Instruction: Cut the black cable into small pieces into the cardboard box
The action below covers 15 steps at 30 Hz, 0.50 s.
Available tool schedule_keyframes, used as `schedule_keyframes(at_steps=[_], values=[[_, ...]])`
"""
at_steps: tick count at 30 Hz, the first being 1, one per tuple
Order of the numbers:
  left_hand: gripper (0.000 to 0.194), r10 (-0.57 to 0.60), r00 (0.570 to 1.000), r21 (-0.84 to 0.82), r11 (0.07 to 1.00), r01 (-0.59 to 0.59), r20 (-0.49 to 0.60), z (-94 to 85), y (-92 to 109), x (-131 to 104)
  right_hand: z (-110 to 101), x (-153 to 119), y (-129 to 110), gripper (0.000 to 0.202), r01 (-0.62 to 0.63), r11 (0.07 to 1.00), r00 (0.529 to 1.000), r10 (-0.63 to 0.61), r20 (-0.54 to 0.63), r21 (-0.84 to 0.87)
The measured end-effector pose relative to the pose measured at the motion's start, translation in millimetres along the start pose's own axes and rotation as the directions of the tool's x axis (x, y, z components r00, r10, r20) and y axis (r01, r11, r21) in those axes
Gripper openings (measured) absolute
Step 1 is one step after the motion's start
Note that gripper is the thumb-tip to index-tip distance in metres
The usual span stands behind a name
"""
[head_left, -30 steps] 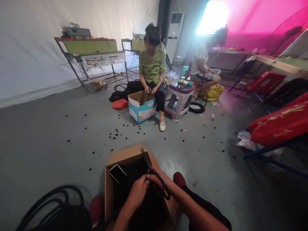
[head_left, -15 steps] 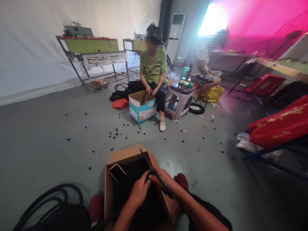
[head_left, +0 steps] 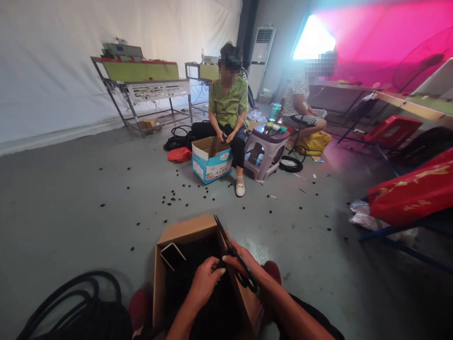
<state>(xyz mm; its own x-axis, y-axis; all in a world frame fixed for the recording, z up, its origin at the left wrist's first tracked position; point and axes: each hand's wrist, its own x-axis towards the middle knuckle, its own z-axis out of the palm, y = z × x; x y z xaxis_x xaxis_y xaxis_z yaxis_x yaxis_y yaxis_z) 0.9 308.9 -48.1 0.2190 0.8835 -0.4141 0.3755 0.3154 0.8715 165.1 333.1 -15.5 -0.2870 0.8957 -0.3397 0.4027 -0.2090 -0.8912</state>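
Over an open cardboard box [head_left: 158, 278] my two hands are close together. My right hand [head_left: 244, 264] is closed round black scissors [head_left: 223, 231], whose blades point up and away and look nearly together. My left hand [head_left: 205, 283] has its thumb and fingers pinched on something dark, too hard to make out against the black contents of the box. Inside the box, at its left, lies a dark rectangular piece with a pale edge [head_left: 172, 256]. Small dark pieces fill the rest of the box.
Coiled black cable [head_left: 81, 302] lies at the lower left. Small black bits are scattered on the floor. Ahead, a person [head_left: 228, 104] sits behind a blue and white box [head_left: 212, 167], beside a stool [head_left: 265, 151]. Another person [head_left: 300, 101] sits farther right.
The scissors have turned more upright and their blades have come closer together. My right hand has shifted slightly right, and the gap between my hands has widened a little.
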Motion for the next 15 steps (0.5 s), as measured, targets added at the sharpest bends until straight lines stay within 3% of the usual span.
schedule_keyframes(at_steps=[6, 10, 15], values=[[0.035, -0.035, 0.998, -0.166, 0.985, 0.043, 0.052, 1.8, -2.6, 0.2, 0.2, 6.2, 6.7, 0.022, -0.013, 0.999, 0.999, 0.012, 0.036, 0.048], [0.037, -0.019, 0.995, -0.162, 0.986, 0.034, 0.096, 2.8, -3.7, 0.2, -0.2, 6.7, 6.1, 0.023, 0.012, 0.996, 0.999, -0.016, 0.043, 0.085], [0.041, 0.023, 0.997, -0.116, 0.993, -0.015, 0.07, 0.8, -4.3, 0.6, 2.7, 7.2, 7.0, 0.029, -0.016, 0.989, 0.998, 0.007, 0.064, 0.146]])
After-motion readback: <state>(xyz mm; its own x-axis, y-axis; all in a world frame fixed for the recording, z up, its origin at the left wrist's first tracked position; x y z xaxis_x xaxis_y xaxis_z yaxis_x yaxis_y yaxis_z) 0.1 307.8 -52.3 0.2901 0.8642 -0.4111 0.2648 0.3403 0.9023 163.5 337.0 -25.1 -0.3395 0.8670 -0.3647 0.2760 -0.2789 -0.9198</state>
